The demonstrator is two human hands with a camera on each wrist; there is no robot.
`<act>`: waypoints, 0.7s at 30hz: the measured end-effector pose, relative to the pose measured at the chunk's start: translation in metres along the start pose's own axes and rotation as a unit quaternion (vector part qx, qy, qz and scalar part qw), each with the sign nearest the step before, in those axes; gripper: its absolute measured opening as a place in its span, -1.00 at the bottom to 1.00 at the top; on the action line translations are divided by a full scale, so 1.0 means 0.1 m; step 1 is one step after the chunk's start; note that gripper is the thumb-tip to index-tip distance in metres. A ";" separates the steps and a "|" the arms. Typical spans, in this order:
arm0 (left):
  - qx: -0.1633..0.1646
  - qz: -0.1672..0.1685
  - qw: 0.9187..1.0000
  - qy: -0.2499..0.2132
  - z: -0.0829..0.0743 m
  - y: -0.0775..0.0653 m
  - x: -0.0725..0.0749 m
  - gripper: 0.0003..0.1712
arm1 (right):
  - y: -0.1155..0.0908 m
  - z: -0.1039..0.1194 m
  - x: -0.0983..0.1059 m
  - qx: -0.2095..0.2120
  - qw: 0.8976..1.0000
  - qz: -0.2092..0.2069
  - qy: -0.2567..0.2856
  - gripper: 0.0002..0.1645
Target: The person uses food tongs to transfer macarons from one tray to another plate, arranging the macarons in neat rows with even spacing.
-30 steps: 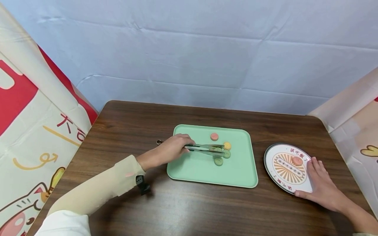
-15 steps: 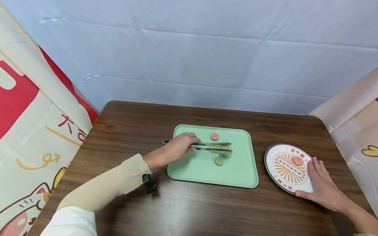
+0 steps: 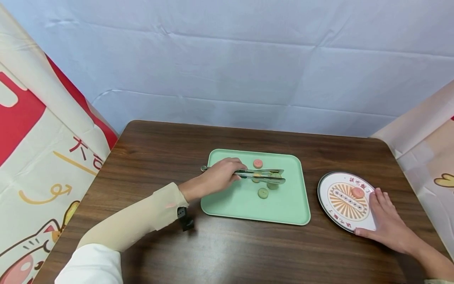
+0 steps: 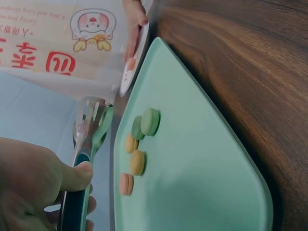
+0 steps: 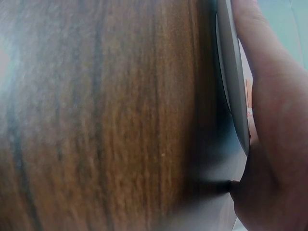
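Above the green tray (image 3: 230,205) on the desk (image 3: 220,252), tongs (image 3: 276,180) are gripped by the left hand (image 3: 220,175), their arms parted, over five macarons (image 4: 137,162) lying on the tray. At its edge, the patterned plate (image 3: 323,197), bearing a pink macaron (image 3: 358,192), is touched by the right hand (image 3: 386,227), whose fingers are extended.

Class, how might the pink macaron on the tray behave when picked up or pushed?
Lying flat, the pink macaron would probably slide across the smooth-looking tray rather than roll. Its round edge might let it roll if tipped up. Its layered side suggests a hard squeeze could split it, if real.
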State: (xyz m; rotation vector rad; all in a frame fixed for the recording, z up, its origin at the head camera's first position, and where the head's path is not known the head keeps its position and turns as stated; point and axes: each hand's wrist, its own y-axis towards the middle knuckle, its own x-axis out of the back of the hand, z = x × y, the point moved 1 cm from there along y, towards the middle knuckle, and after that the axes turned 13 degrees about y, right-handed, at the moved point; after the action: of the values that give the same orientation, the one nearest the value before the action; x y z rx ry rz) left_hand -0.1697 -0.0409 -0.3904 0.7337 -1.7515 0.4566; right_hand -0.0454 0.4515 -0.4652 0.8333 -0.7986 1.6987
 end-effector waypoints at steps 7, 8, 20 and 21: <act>-0.001 0.006 1.000 0.003 -0.04 0.07 -0.01 -0.61 | 0.00 0.01 0.00 -0.002 1.000 0.000 0.000 0.55; -0.001 0.007 1.000 0.002 -0.05 0.07 -0.01 -0.61 | 0.00 0.00 0.00 -0.002 1.000 -0.001 -0.001 0.55; 0.010 0.018 1.000 0.011 -0.09 0.14 -0.03 -0.57 | 0.01 -0.01 -0.01 0.001 1.000 -0.002 -0.005 0.55; 0.012 0.020 1.000 0.013 -0.10 0.15 -0.03 -0.56 | 0.01 -0.01 -0.01 0.000 1.000 -0.002 -0.005 0.55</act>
State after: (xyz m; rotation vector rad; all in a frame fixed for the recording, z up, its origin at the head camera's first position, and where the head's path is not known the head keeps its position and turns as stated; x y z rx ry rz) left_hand -0.1723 -0.0234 -0.3894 0.7071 -1.7426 0.5128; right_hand -0.0466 0.4513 -0.4662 0.8431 -0.8027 1.6931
